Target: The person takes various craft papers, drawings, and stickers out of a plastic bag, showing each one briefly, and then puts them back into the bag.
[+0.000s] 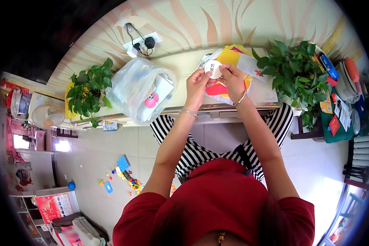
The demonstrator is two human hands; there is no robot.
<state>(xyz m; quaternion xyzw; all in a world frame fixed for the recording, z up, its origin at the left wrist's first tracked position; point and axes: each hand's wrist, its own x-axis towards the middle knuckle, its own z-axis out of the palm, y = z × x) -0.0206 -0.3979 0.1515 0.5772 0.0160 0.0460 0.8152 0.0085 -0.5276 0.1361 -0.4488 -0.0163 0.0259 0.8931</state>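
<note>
Between my two hands is a round white tag (pixel 213 69) with dark writing and a small hole. My left hand (pixel 198 83) pinches its lower left edge between thumb and fingers. On its right edge, the thumb and fingers of my right hand (pixel 232 80) close on it. Both hands are above colourful printed paper sheets or packaging (pixel 230 57) in yellow, red and white, lying on the pale cabinet top (pixel 183 67). To the left of my hands stands a clear plastic bag (pixel 132 89) with white cards inside, one bearing a pink round picture.
Leafy potted plants flank the work area, at left (pixel 93 86) and at right (pixel 298 69). A power strip (pixel 141 43) with black plugs lies behind the bag. Toy blocks (pixel 123 163) are scattered on the floor. At far right, a green-covered surface (pixel 341 135) holds papers.
</note>
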